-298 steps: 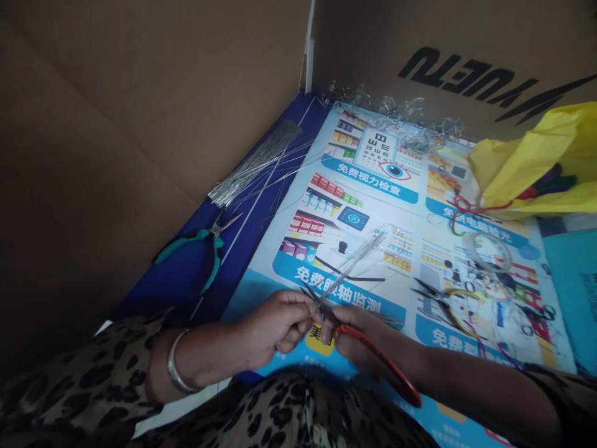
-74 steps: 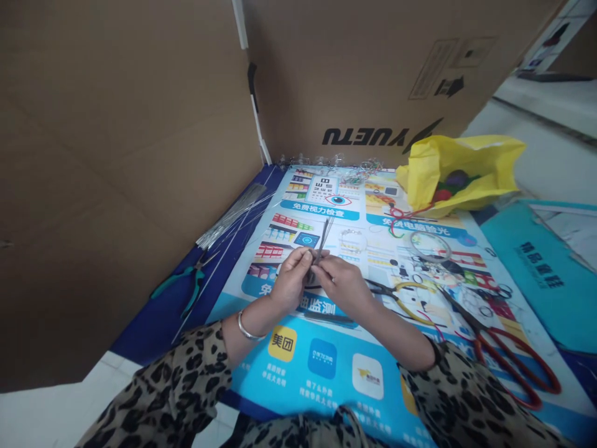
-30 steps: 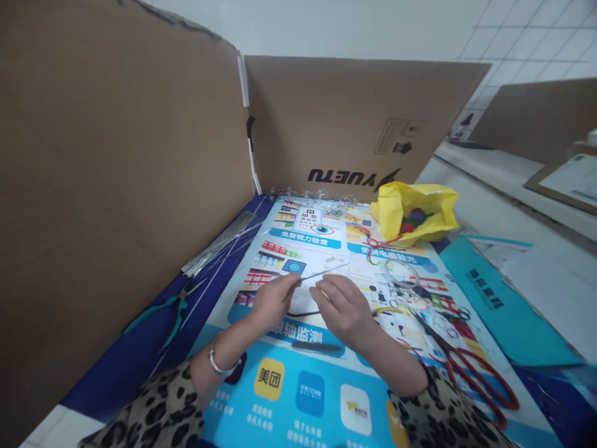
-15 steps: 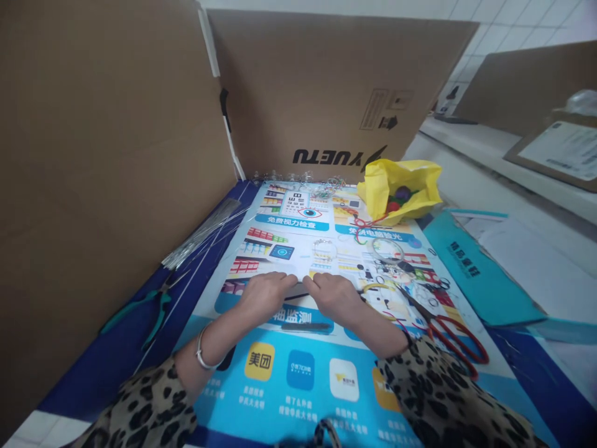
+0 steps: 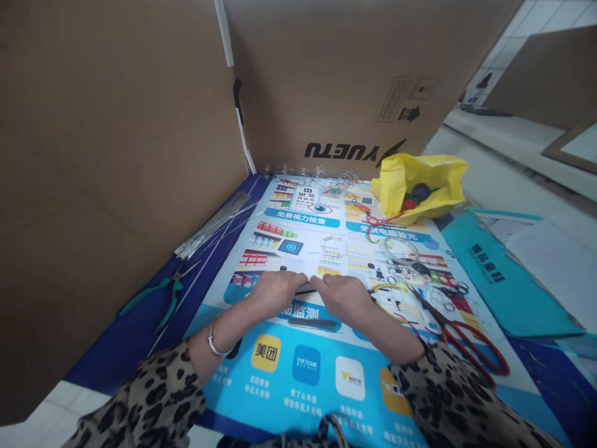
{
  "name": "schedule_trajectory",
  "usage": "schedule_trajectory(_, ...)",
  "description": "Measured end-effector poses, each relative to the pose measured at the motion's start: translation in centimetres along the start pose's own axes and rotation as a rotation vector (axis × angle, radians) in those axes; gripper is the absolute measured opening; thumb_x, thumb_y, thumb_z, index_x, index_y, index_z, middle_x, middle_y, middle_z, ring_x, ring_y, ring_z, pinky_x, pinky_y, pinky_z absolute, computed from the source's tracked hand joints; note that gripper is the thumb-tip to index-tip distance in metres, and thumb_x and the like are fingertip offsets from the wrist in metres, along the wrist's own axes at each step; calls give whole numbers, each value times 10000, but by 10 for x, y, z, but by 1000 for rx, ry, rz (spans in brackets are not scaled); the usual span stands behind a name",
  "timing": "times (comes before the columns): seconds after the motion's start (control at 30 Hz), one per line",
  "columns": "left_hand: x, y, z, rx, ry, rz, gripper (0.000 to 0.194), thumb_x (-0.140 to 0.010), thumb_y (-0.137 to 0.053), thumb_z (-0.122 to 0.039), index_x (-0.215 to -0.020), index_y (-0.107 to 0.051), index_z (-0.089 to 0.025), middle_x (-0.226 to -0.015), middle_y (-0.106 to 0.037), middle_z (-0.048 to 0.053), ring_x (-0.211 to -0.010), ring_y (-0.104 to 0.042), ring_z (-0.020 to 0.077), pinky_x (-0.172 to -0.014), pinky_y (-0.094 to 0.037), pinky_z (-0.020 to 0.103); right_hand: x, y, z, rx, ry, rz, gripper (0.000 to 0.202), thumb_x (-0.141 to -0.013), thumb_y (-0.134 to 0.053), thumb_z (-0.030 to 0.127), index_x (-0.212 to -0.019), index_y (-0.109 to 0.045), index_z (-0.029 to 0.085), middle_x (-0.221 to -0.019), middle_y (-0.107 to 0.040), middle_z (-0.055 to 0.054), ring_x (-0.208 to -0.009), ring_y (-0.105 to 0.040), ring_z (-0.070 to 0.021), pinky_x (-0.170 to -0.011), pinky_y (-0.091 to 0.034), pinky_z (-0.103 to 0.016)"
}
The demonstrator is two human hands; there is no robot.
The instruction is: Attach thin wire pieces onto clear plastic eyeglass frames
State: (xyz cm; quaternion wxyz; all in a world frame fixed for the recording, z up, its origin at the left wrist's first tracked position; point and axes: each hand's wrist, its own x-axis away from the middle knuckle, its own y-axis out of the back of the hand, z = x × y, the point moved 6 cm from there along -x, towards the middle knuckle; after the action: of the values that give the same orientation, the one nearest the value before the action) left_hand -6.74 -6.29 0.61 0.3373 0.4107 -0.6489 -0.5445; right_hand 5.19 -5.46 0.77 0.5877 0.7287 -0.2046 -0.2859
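My left hand (image 5: 278,292) and my right hand (image 5: 342,298) meet fingertip to fingertip above the printed poster sheet (image 5: 275,398). Both are closed in a pinch. A thin dark strand (image 5: 306,291) shows just under the fingertips; the fingers hide most of it, and its kind is unclear. Below the hands a slim dark grey tool (image 5: 313,323) lies flat. Right of my right hand are a yellow curved piece (image 5: 385,292) and red-handled scissors (image 5: 476,348) with blades pointing up and left.
Teal-handled pliers (image 5: 163,292) and a bundle of silvery wires (image 5: 212,227) lie at the left. A yellow bag (image 5: 396,180) holds coloured balls. Clear rings (image 5: 401,250) and small parts lie on the right. Tall cardboard (image 5: 349,81) walls the back and left; a teal box flap (image 5: 508,280) lies right.
The camera view has shifted, so the scene appears farther right. My hands have come closer together, the gap between the fingertips narrowing. Both stay pinched.
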Motion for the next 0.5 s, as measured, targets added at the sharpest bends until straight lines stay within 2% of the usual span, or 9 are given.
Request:
schedule_trajectory(0.3,0,-4,0,-31,-9,3,196,-841,-391,-163,-947,-547,-218,-798,-640,35,-710,-592,196,-567,-388,257,-1,-2,0,-9,10,76,210,-844,-381,141,-966,-535,215,-713,-601,-26,-605,-547,-136,-476,-222,-259)
schedule_trajectory(0.5,-1,-6,1,-32,-4,-3,187,-845,-388,-176,-916,-556,-214,-795,-632,35,-719,-585,187,-607,-404,259,-2,-10,2,-14,0,90,213,-834,-389,133,-975,-529,209,-737,-599,-34,-632,-555,-150,-498,-270,-247)
